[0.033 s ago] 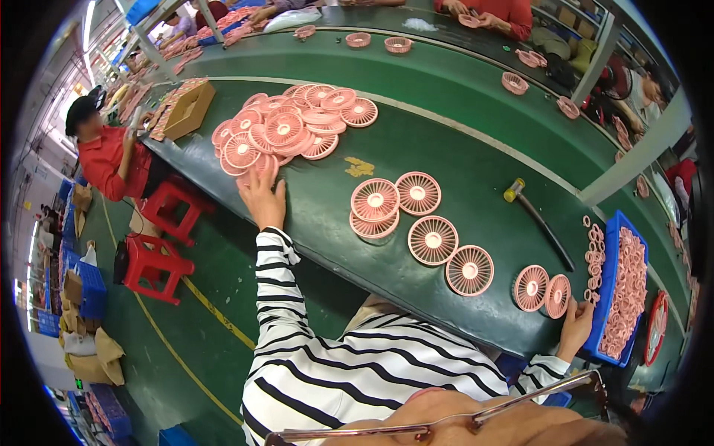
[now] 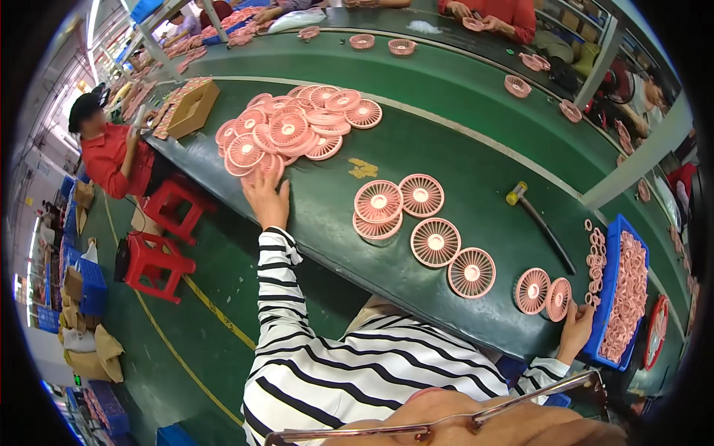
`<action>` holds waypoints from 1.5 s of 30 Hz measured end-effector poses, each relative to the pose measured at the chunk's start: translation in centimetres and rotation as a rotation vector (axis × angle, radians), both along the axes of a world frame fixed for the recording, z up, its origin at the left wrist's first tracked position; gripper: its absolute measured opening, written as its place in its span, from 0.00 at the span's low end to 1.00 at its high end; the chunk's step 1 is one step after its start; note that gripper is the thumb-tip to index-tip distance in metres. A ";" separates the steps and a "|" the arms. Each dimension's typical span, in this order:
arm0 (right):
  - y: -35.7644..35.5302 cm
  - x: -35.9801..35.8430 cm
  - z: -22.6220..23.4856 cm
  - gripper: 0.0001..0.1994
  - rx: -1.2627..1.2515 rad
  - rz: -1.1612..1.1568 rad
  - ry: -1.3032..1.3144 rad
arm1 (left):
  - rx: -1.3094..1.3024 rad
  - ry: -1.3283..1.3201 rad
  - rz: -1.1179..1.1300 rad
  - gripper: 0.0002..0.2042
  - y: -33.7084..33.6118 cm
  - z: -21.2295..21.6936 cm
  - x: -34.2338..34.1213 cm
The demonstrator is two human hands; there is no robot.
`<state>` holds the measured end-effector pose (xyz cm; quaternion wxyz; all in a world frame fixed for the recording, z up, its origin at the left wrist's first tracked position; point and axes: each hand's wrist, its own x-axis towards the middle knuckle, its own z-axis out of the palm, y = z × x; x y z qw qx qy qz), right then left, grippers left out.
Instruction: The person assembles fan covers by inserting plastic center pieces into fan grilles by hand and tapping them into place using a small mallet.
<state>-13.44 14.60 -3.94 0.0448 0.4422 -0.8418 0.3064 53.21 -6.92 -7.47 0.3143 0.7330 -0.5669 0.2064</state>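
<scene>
Pink round slotted discs point(image 2: 288, 129) lie in a heap on the green table. My left hand point(image 2: 265, 201) rests at the heap's near edge, fingers stretched over a pink disc that they partly cover. At the right, my right hand point(image 2: 576, 331) has its fingertips closed at the edge of a tilted pink slotted disc point(image 2: 559, 299). Touching that one is another slotted disc point(image 2: 532, 291). Several more discs point(image 2: 436, 242) are spread across the middle of the table, two of them overlapping.
A hammer point(image 2: 541, 223) with a yellowish head lies beyond the discs. Small pink rings point(image 2: 595, 256) line a blue crate point(image 2: 587, 348) filled with more rings. An open cardboard box point(image 2: 195, 109) stands far left, near a person in red point(image 2: 111, 160). Red stools point(image 2: 160, 264) stand on the floor.
</scene>
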 end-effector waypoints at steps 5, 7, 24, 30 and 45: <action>0.5 -0.7 -0.1 0.17 0.042 0.010 0.055 | -0.086 0.054 -0.163 0.15 0.7 1.3 -0.8; 0.6 -0.8 -0.5 0.15 -0.023 0.066 0.056 | -0.108 0.075 -0.200 0.14 1.0 1.5 -0.8; 2.0 0.4 0.9 0.11 0.217 0.012 0.123 | -0.145 0.124 -0.417 0.08 -5.9 8.3 -7.5; 2.5 1.5 1.5 0.11 0.165 -0.013 0.144 | 0.177 -0.126 -0.358 0.22 -12.6 9.4 -14.6; -1.2 10.2 7.4 0.04 -0.383 0.326 -0.038 | 0.528 -0.651 -0.298 0.16 -25.7 5.4 -8.6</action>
